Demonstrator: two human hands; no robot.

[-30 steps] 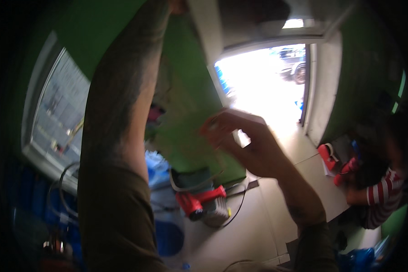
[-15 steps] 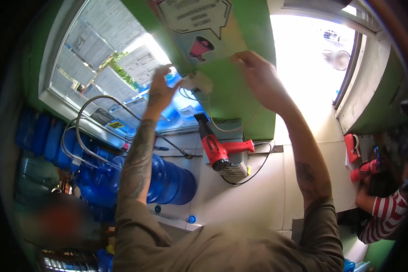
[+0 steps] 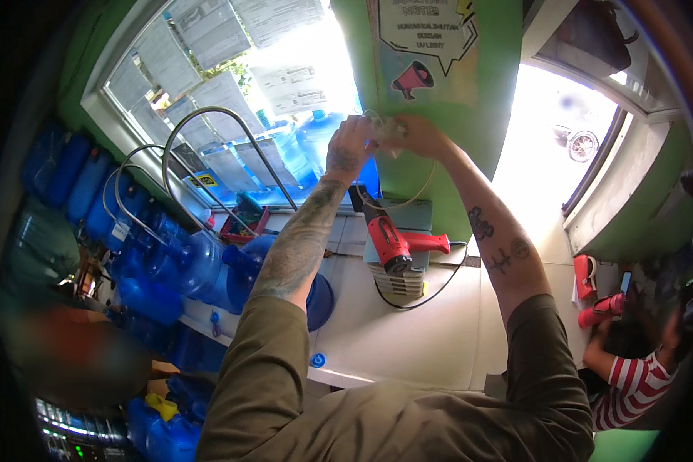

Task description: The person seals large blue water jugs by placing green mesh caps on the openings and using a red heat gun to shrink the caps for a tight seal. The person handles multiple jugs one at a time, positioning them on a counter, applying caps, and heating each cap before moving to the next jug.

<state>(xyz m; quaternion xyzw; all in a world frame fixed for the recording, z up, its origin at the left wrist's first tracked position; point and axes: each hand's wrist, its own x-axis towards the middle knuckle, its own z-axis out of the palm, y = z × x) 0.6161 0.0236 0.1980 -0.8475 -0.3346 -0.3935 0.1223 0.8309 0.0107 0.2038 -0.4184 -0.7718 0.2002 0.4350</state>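
Both my hands are raised to a small white socket box (image 3: 390, 135) on the green wall beside the window. My left hand (image 3: 350, 143) has its fingers bent around the left side of it. My right hand (image 3: 421, 137) closes on its right side, fingertips pressed in and partly hidden. A pale cord (image 3: 430, 179) loops down from there behind a red and black heat gun (image 3: 393, 245). The heat gun lies below my hands on a stack (image 3: 399, 282) of flat items, its black cable (image 3: 456, 277) curling to the right.
Large blue water bottles (image 3: 200, 266) crowd the left, with curved metal pipes (image 3: 208, 112) above them. A blue cap (image 3: 317, 360) lies on the white tiled counter (image 3: 408, 339). At right, a person in a striped sleeve (image 3: 637, 381) sits near a red tumbler (image 3: 600, 309). An open doorway (image 3: 547, 154) is behind.
My hands have come together at the socket box; the right one moved in from the upper right of it. The view has swung left, so the scene sits further right.
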